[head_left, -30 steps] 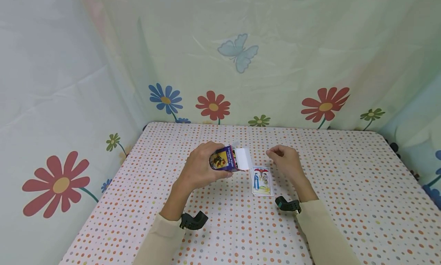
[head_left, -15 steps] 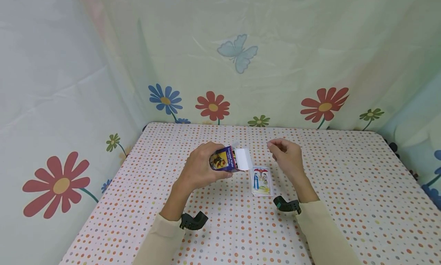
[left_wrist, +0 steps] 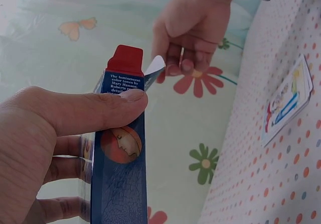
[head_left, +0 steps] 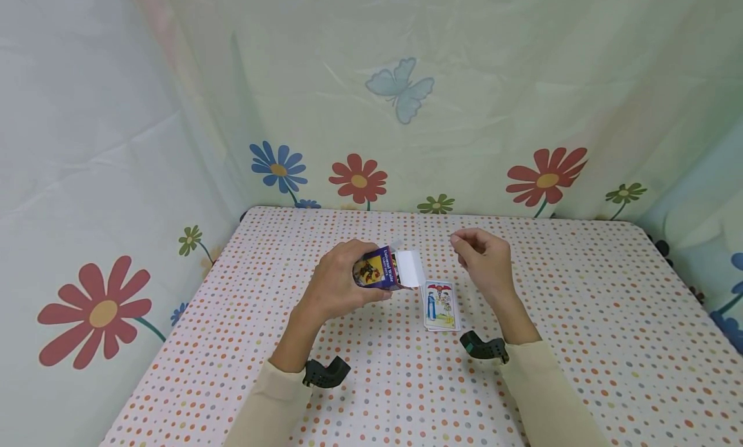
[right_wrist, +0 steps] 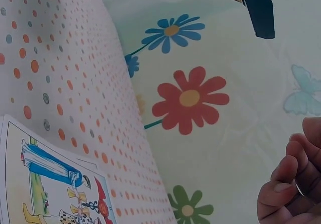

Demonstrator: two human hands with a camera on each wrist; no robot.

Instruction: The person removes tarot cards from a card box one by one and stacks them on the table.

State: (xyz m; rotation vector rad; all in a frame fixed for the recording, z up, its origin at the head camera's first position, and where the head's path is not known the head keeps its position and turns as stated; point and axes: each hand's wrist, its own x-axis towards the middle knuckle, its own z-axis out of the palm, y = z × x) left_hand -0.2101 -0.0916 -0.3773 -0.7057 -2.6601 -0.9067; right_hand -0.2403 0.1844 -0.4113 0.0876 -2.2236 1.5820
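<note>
My left hand (head_left: 333,282) grips a dark blue tarot card box (head_left: 371,269), thumb on one narrow side and fingers on the other. The box is tipped to the right, its white end flap (head_left: 411,269) folded out, with part of a card showing at the mouth. In the left wrist view a red side tab (left_wrist: 125,59) stands out from that end. A small stack of tarot cards (head_left: 441,306) lies face up on the table, right of the box. Above and right of the stack hovers my right hand (head_left: 486,260), fingers loosely curled around nothing.
A white cloth with coloured dots covers the table (head_left: 371,395). Behind it hangs a pale curtain (head_left: 476,111) printed with flowers and a butterfly. Black camera mounts (head_left: 327,373) sit on both wrists.
My right hand has lifted slightly away from the card stack, toward the back of the table. The left hand and the box stay where they were.
</note>
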